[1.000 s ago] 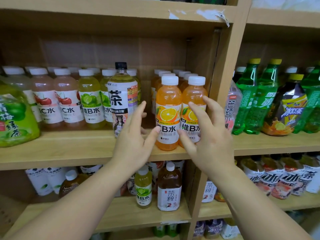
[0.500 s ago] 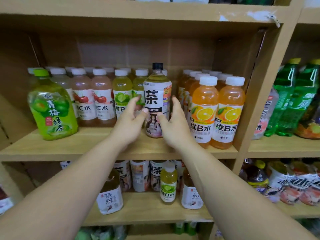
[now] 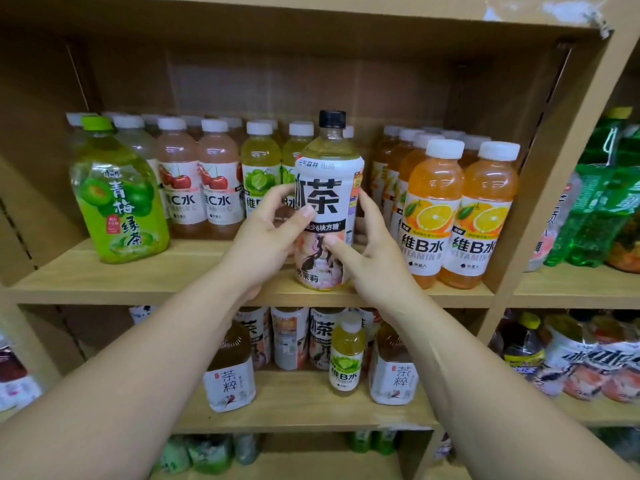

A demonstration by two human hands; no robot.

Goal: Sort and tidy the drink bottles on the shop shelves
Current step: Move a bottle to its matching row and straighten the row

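Two bare forearms reach up from the bottom corners and meet at the middle shelf (image 3: 104, 282), and both hands are on one bottle. The left hand (image 3: 268, 239) wraps its fingers round the left side, thumb pressed across the front of the label; the right hand (image 3: 372, 258) clasps the right side, thumb on the lower label, fingers curled behind. Between them stands the tall tea bottle (image 3: 327, 188), black cap, white label with big dark characters, pale yellow drink up top, upright at the front edge of the shelf with its base down at the board. Just right of it, two orange vitamin bottles (image 3: 457, 209) stand side by side with more lined up behind. To the left, behind the hands, lime-label bottles (image 3: 259, 171), then cherry-label bottles (image 3: 197, 181), white caps in rows running back. Far left, a fat green tea bottle (image 3: 117, 199) sits alone near the front edge. Below, on the lower shelf (image 3: 294, 415), mixed tea bottles and one small lime bottle (image 3: 346, 358).
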